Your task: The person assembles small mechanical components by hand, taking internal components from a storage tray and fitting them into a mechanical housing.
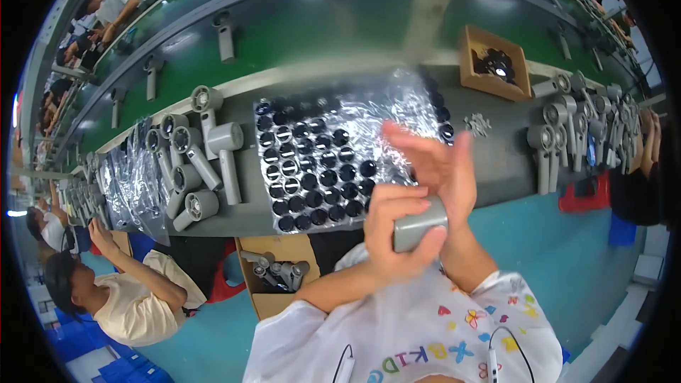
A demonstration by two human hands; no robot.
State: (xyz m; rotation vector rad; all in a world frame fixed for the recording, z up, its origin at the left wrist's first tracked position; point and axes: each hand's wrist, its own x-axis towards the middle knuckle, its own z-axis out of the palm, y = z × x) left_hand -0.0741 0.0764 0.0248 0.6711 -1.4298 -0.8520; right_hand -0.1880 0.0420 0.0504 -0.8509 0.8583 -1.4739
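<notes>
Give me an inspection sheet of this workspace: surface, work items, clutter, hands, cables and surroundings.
Surface: dark grey worktop, heavily loaded.
Work items: smooth grey part in hand; rows of black round parts among clear plastic; grey handheld devices at left, more at right.
Clutter: crumpled plastic bags at left; small pale pieces loose near a cardboard box.
Hands: left hand grips the grey part; right hand open beside it, contact unclear.
Cables: thin dark cords before the shirt.
Surroundings: green belt beyond; co-workers nearby; red stool at right.
</notes>
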